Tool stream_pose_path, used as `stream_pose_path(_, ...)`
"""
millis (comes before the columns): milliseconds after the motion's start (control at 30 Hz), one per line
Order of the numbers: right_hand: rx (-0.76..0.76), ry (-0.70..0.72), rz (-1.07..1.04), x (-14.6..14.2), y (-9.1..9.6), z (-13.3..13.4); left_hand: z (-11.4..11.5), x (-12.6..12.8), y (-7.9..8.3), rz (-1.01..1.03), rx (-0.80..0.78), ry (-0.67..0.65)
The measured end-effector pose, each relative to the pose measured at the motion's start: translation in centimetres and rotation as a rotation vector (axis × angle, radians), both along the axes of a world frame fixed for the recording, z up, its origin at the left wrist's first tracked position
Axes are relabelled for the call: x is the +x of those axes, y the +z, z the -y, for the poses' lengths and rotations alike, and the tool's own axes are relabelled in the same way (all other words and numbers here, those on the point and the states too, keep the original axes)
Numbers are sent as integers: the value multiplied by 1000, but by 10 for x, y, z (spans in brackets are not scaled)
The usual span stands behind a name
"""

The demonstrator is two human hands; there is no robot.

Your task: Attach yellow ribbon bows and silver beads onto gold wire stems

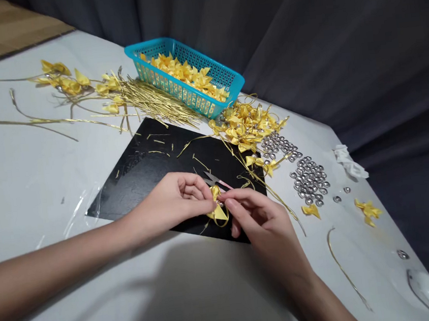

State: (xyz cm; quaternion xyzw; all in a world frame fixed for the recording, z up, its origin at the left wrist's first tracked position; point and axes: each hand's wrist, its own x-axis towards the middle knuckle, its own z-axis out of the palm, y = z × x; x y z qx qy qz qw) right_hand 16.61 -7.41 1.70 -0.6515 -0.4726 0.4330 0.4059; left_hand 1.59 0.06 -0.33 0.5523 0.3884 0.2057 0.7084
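A glossy yellow ribbon piece (219,214) is resting between both hands' fingertips, low over the black mat (121,188). The left hand (173,200) is pinching one side, seemingly to steady it, while the right hand (263,222) is closing thumb and forefinger on the other; whether these are gripping folded fabric or thin gold cord is hard to tell. Slim-bladed scissors (220,181) are lying just beyond the fingertips, probably for easy reach. Ahead of the hands, a perforated blue plastic basket (191,87) is containing pointed satin bows (186,74); shiny, rounded silver beads (310,178) are clustering beyond the right hand.
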Motion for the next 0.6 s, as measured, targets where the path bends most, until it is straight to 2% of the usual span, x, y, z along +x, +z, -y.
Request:
stream_pose_path(333, 42, 36, 86, 1, 1, 1, 7, 3, 4, 1, 117, 76)
stream_pose_path(400, 118, 3, 165, 2, 1, 2, 8, 3, 6, 28, 123, 120)
stream_pose_path(500, 344, -40, 353, 4, 2, 5, 9, 2, 10, 55, 114, 181)
stream_pose_path(600, 506, 30, 490, 5, 4, 10, 10, 2, 13, 55, 108, 187)
